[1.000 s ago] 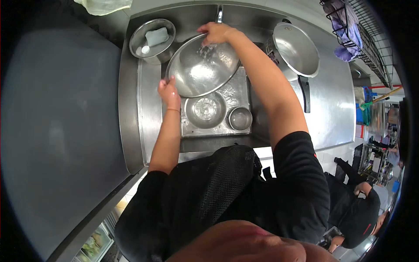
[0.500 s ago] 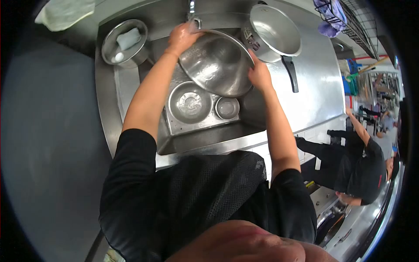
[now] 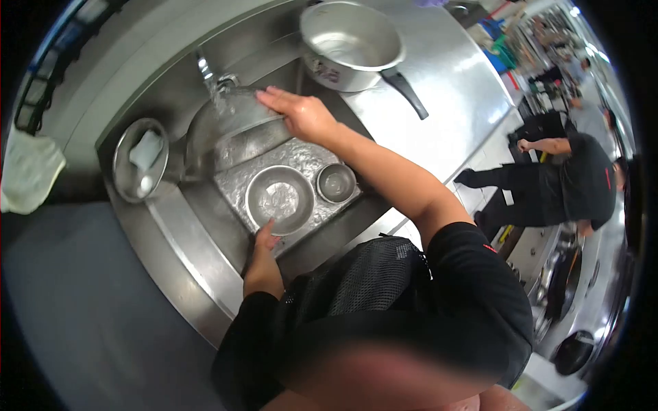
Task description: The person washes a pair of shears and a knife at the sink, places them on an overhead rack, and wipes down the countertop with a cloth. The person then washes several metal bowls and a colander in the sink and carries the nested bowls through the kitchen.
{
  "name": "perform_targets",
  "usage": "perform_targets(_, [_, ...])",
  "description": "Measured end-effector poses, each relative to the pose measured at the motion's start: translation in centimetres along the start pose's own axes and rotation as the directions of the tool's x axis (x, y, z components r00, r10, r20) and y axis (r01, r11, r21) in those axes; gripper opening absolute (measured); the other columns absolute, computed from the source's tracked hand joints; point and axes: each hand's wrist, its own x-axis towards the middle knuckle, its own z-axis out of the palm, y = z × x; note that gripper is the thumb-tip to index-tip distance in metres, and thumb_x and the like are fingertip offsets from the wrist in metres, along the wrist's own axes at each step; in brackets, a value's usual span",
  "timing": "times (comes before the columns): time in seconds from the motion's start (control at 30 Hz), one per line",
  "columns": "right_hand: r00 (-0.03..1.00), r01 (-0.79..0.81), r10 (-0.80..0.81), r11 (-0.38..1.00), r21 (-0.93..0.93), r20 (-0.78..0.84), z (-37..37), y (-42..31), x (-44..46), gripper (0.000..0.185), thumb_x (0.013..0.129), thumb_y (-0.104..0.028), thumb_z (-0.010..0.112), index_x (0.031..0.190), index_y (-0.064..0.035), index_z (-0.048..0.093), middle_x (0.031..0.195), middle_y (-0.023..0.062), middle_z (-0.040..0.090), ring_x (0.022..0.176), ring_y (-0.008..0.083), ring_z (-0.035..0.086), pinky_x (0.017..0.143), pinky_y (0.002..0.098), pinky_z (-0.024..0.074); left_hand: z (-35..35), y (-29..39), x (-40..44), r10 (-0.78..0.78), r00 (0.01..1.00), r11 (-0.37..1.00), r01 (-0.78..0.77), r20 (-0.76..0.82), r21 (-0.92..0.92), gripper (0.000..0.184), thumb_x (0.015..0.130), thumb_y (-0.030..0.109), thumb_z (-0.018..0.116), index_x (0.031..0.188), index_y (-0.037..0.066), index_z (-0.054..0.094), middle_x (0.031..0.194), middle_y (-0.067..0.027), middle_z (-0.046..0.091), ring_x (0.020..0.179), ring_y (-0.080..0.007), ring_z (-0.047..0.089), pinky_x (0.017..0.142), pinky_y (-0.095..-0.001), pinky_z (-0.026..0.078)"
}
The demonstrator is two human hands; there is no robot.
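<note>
Running from the faucet [image 3: 205, 67], water is caught by the large steel mixing bowl [image 3: 236, 118], tilted near the sink's [image 3: 179, 270] back edge. Its rim is touched by the right hand [image 3: 301, 116], fingers outstretched; well apart, the left hand [image 3: 266, 240] is placed at the smaller bowl's [image 3: 301, 203] near rim. Whether either grips cannot be told. On the pot [image 3: 353, 78], a label [image 3: 323, 70] is seen, its writing illegible.

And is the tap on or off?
On: water streams down from the tap onto the big bowl.
</note>
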Motion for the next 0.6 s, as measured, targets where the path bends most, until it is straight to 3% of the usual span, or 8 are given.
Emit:
perform_targets(0.07, [0.997, 0.018, -0.017, 1.0, 0.012, -0.072, -2.2, -0.5, -2.5, 0.07, 0.06, 0.011, 0.048, 0.125, -0.0163, 0.052, 0.128, 0.0133, 0.05, 0.108, 0.0326, 0.054, 0.089, 0.0371, 0.0487, -0.1, -2.0, 5.7, 0.163, 0.987, 0.986, -0.163, 0.011, -0.04, 0.052, 0.073, 0.037, 0.071, 0.11, 0.003, 0.057, 0.109, -0.0124, 0.061, 0.094, -0.0308, 0.059, 0.075, -0.0425, 0.047])
perform_targets(0.13, [0.978, 0.12, -0.122, 0.993, -0.022, -0.172, -4.7, 0.0, -5.7, 0.071, 0.058, 0.014, 0.047, 0.124, -0.0137, 0.053, 0.129, 0.0139, 0.049, 0.111, 0.0342, 0.052, 0.093, 0.0367, 0.0466, 2.6, 3.8, 3.4, 0.434, 0.881, 0.884, -0.374, -0.189, 0.282, 0.044, 0.075, 0.036, 0.065, 0.102, 0.002, 0.059, 0.101, -0.0144, 0.062, 0.089, -0.0307, 0.061, 0.074, -0.0414, 0.048])
perform_targets(0.2, [0.977, 0.096, -0.105, 0.994, -0.056, -0.185, -7.2, 0.0, -9.1, 0.058, 0.064, 0.011, 0.054, 0.118, -0.0101, 0.058, 0.123, 0.0148, 0.054, 0.112, 0.0336, 0.053, 0.095, 0.0373, 0.045, 4.3, 10.5, -1.5, 0.753, 0.631, 0.514, -0.386, -0.187, 0.766, 0.039, 0.077, 0.036, 0.06, 0.093, 0.001, 0.061, 0.092, -0.0164, 0.064, 0.084, -0.0305, 0.062, 0.073, -0.0403, 0.049])
perform_targets(0.27, [0.957, 0.106, -0.114, 0.993, -0.046, -0.265, -9.9, 0.0, -12.1, 0.042, 0.072, 0.003, 0.062, 0.113, -0.0066, 0.061, 0.119, 0.0161, 0.057, 0.111, 0.0325, 0.054, 0.095, 0.0369, 0.0448, 5.8, 16.1, -8.0, 0.929, 0.37, 0.107, -0.236, -0.012, 0.966, 0.037, 0.079, 0.036, 0.055, 0.084, -0.001, 0.063, 0.084, -0.0184, 0.065, 0.079, -0.0304, 0.063, 0.072, -0.0391, 0.05])
perform_targets(0.3, [0.953, 0.107, -0.114, 0.993, -0.041, -0.28, -11.5, 0.1, -13.6, 0.042, 0.072, 0.003, 0.062, 0.113, -0.0066, 0.061, 0.119, 0.0161, 0.057, 0.111, 0.0325, 0.054, 0.095, 0.0369, 0.0448, 6.0, 17.8, -9.7, 0.928, 0.369, 0.184, -0.335, -0.052, 0.924, 0.035, 0.078, 0.032, 0.054, 0.086, -0.001, 0.062, 0.085, -0.0182, 0.065, 0.079, -0.031, 0.063, 0.071, -0.0399, 0.05])
perform_targets(0.4, [0.904, 0.113, -0.095, 0.993, 0.018, -0.418, -16.0, 0.1, -17.8, 0.033, 0.079, -0.003, 0.063, 0.111, -0.0025, 0.061, 0.117, 0.0171, 0.058, 0.11, 0.0304, 0.055, 0.094, 0.0353, 0.0447, 5.4, 20.2, -14.3, 0.682, 0.689, 0.732, -0.635, -0.245, 0.247, 0.03, 0.077, 0.022, 0.053, 0.092, -0.003, 0.058, 0.086, -0.0176, 0.063, 0.078, -0.0329, 0.062, 0.069, -0.042, 0.052])
perform_targets(0.57, [0.665, 0.036, 0.337, 0.877, 0.479, -0.667, -21.2, 3.1, -25.6, 0.044, 0.079, 0.013, 0.049, 0.121, 0.0001, 0.053, 0.123, 0.016, 0.055, 0.117, 0.0214, 0.05, 0.098, 0.0285, 0.0371, 4.6, 16.9, -15.0, 0.512, 0.846, 0.823, -0.533, -0.15, -0.198, 0.032, 0.075, 0.006, 0.042, 0.102, -0.009, 0.051, 0.092, -0.0188, 0.06, 0.081, -0.0387, 0.06, 0.077, -0.0503, 0.054])
perform_targets(0.6, [0.59, 0.016, 0.4, 0.863, 0.505, -0.701, -22.3, 3.5, -27.2, 0.045, 0.081, 0.012, 0.047, 0.123, 0.0001, 0.051, 0.122, 0.0138, 0.056, 0.114, 0.0186, 0.051, 0.096, 0.026, 0.0371, 5.1, 16.4, -15.0, 0.517, 0.846, 0.835, -0.532, -0.13, -0.142, 0.032, 0.075, 0.006, 0.042, 0.102, -0.009, 0.051, 0.092, -0.0188, 0.06, 0.081, -0.0387, 0.06, 0.077, -0.0503, 0.054])
